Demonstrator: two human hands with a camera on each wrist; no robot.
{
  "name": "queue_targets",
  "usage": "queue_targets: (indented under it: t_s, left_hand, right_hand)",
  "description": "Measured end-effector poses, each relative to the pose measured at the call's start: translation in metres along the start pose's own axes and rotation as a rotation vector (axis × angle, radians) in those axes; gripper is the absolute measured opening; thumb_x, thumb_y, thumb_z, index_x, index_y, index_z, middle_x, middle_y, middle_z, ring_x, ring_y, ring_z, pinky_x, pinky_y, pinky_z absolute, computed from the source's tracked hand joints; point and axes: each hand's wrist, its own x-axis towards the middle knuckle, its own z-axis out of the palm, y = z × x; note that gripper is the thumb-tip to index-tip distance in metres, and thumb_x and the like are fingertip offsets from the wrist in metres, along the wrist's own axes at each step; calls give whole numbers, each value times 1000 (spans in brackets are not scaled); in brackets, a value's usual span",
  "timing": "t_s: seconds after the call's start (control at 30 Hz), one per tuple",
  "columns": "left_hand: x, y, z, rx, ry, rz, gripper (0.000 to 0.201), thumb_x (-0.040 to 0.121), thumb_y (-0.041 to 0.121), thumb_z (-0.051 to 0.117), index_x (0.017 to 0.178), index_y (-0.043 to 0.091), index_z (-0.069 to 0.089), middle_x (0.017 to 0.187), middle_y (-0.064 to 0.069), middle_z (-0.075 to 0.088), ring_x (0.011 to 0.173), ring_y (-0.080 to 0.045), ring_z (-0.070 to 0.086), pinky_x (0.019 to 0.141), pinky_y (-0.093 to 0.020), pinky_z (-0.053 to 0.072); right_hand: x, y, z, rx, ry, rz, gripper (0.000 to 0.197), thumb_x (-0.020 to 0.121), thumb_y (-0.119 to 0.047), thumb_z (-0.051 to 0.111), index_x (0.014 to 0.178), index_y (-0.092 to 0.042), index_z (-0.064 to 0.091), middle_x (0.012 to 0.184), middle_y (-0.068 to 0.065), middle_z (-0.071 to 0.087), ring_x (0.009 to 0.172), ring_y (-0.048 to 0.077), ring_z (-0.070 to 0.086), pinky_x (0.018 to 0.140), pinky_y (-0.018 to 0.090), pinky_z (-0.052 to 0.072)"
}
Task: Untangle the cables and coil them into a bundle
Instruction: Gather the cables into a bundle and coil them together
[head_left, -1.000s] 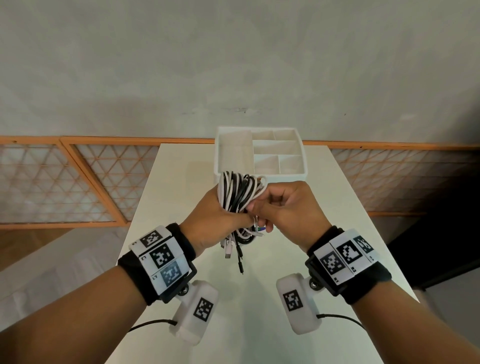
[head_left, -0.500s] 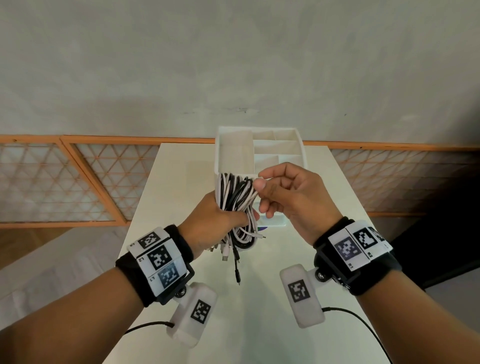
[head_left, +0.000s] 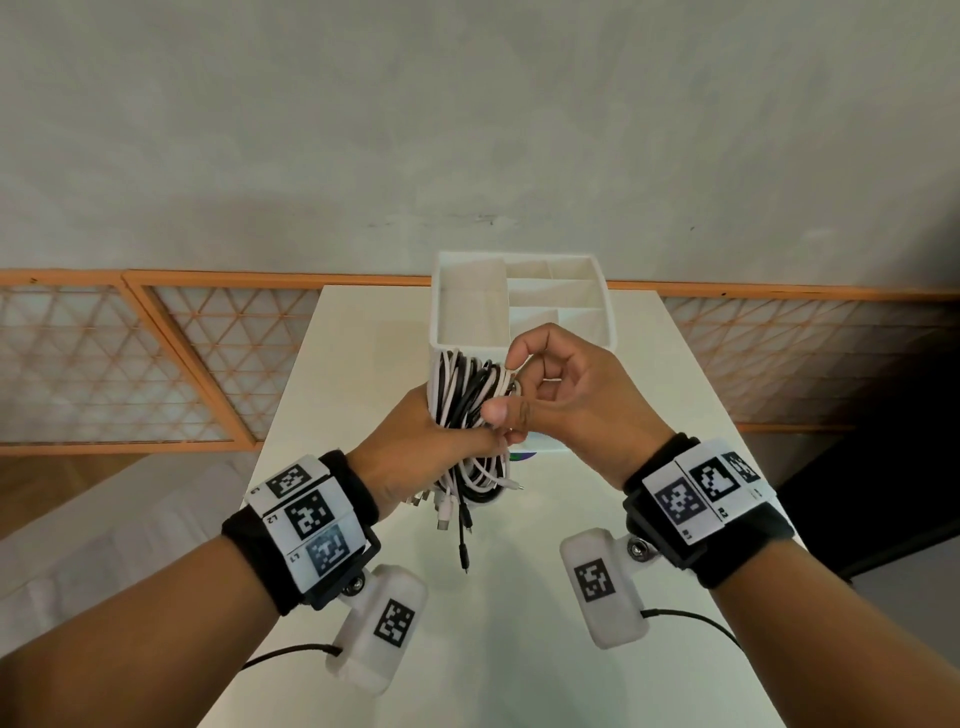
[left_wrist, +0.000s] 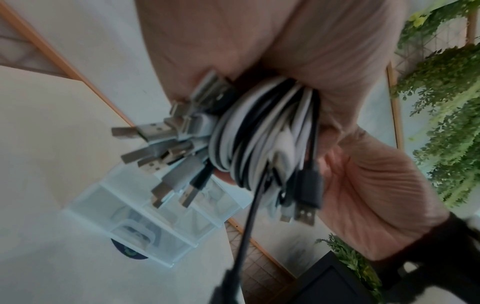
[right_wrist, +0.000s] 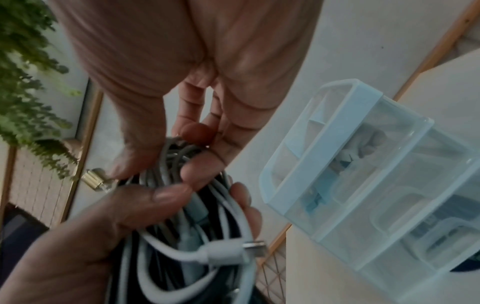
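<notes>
- Slipping is the main risk: the left hand grips the coiled cables at mid-loop above the middle of the tabletop, and a looser grip would probably let the loops spring apart.
- The right hand, fingers curled, pinches strands at the coil's top; pulling one too hard could drag a loop out.
- Dangling plugs may snag the organizer box at the far edge.
- Count: two hands, one bundle of black and white cables, their number unclear, one box.
</notes>
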Motion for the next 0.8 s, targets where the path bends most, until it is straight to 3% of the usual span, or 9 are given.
queue_targets:
  t_s: [0.1, 0.17, 0.23, 0.3, 0.37, 0.43, 0.57, 0.7, 0.8]
  left_hand:
    - [0, -3, -5, -61, 44, -59, 19, 77, -4, 66, 91, 9, 70, 84, -6, 73, 81, -15, 70, 74, -25, 53]
    - [0, -3, -6, -16, 29, -45, 21, 81, -9, 65, 92, 7, 71, 86, -8, 75, 83, -19, 71, 78, -28, 56]
    - [-1, -3, -4, 9, -6, -34, 23, 81, -7, 70, 100, 7, 71, 92, -9, 75, 90, -21, 72, 82, -28, 57]
    - [-2, -3, -2, -15, -16, -42, 24, 81, -4, 73, 101, 9, 71, 90, -2, 76, 89, -14, 72, 77, -23, 55]
    - [-2, -6, -1, -8, 2, -46, 21, 83, -2, 72, 101, 8, 71, 89, -6, 75, 87, -13, 71, 77, -24, 53]
    - [-2, -8, -2, 23, 5, -39, 16, 85, 0, 70, 100, 6, 71, 92, -14, 74, 87, -18, 70, 80, -29, 54]
    - [-1, -6, -2, 20, -2, -19, 19, 82, 0, 70, 101, 6, 70, 93, -13, 73, 92, -25, 70, 83, -32, 56]
    - [-1, -4, -2, -30, -17, -30, 28, 78, 1, 79, 102, 13, 71, 93, -2, 75, 93, -17, 71, 84, -31, 56]
    - [0, -7, -3, -2, -13, -41, 25, 77, 1, 79, 99, 12, 71, 92, -5, 74, 92, -19, 70, 89, -37, 56]
  right_hand:
    - [-3, -1, -3, 69, -62, 2, 31, 82, 6, 73, 110, 1, 61, 78, 18, 67, 67, 28, 66, 68, 35, 55]
    - [-1, 0, -5, 25, -44, 4, 28, 82, 8, 72, 107, 2, 61, 73, 15, 67, 63, 24, 65, 66, 32, 55]
    - [1, 1, -4, -48, -31, -6, 29, 78, 5, 77, 100, -3, 60, 66, 12, 62, 57, 23, 61, 64, 34, 54]
    - [2, 4, -2, -121, -39, -16, 32, 75, 1, 82, 94, -10, 59, 62, 11, 54, 56, 26, 49, 62, 40, 48]
    - [2, 7, -3, -185, -48, -20, 34, 73, -3, 85, 89, -16, 58, 61, 10, 47, 56, 24, 39, 57, 37, 42]
    - [1, 8, -4, -166, -75, -9, 35, 73, -6, 85, 91, -15, 57, 61, 9, 49, 56, 24, 41, 56, 35, 43]
    - [1, 6, -3, -61, -58, -2, 29, 76, -14, 80, 94, -10, 58, 65, 11, 57, 63, 28, 55, 63, 39, 47]
    - [3, 7, -1, -118, -78, -39, 33, 74, -8, 85, 89, -12, 56, 64, 13, 54, 60, 28, 46, 60, 39, 44]
    - [5, 8, -3, -195, -87, -52, 38, 70, -9, 88, 82, -17, 54, 57, 7, 50, 55, 23, 41, 55, 33, 41]
